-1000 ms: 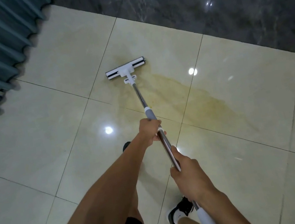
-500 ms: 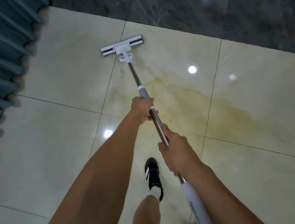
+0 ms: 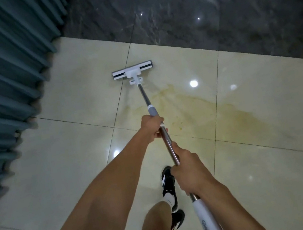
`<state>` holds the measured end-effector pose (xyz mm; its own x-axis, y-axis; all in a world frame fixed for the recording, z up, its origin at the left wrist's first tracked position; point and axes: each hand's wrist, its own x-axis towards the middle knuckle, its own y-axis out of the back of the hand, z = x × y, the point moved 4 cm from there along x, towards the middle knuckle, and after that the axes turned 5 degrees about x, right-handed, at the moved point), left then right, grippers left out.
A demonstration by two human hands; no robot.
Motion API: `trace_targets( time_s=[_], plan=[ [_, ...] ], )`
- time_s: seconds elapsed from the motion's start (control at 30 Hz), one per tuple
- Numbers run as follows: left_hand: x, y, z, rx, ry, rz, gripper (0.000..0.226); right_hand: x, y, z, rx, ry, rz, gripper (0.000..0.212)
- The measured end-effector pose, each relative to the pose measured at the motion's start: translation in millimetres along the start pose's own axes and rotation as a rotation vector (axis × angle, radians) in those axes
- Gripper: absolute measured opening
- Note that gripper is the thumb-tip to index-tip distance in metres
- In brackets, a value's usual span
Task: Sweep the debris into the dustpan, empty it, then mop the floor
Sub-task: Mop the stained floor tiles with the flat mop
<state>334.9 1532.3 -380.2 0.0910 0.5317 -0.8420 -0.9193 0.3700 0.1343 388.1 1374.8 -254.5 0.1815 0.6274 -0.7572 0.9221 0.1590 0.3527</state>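
Mopping is the step in hand: the left hand (image 3: 151, 126) and the right hand (image 3: 188, 168) both grip the metal pole of the white flat mop (image 3: 132, 71), whose head lies flat on the cream floor tiles (image 3: 276, 174) just beyond the yellowish stain (image 3: 224, 114). For a good result, I think the head should be drawn with even pressure through the whole stain. The pleated blue curtain (image 3: 0, 80) hangs close on the left, and the black shoe (image 3: 168, 182) stands under the pole, so strokes need care.

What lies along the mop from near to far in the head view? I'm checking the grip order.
White grip sleeve → right hand → left hand → grey collar → mop head → dark marble floor.
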Motion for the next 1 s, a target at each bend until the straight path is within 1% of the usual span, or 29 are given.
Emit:
trace_targets(
  time_s=[0.1, 0.23, 0.33, 0.47, 0.63, 0.73, 0.87, 1.0],
  plan=[
    [-13, 19, 1, -0.008, -0.028, 0.001, 0.025, -13, -10, -16, -0.025, 0.039, 0.015, 0.081],
    [-14, 59, 20, -0.028, -0.066, 0.068, 0.024, -7, -22, -54, -0.077, 0.093, 0.048, 0.074],
    [0, 96, 35, -0.043, -0.05, 0.065, 0.025, 4, -39, -89, -0.1, 0.122, 0.038, 0.078],
    [38, 166, 73, -0.103, -0.038, 0.106, 0.024, 50, -57, -157, -0.146, 0.192, 0.018, 0.078],
    [98, 255, 131, -0.126, -0.028, 0.162, 0.02, 120, -77, -253, -0.218, 0.249, 0.004, 0.063],
    [123, 298, 160, -0.15, -0.011, 0.179, 0.012, 156, -88, -300, -0.229, 0.254, -0.022, 0.065],
    [157, 340, 191, -0.16, 0.004, 0.206, 0.016, 202, -97, -349, -0.267, 0.25, -0.049, 0.061],
    [187, 356, 208, -0.184, 0.025, 0.21, 0.015, 236, -98, -374, -0.308, 0.249, -0.062, 0.059]
  ],
)
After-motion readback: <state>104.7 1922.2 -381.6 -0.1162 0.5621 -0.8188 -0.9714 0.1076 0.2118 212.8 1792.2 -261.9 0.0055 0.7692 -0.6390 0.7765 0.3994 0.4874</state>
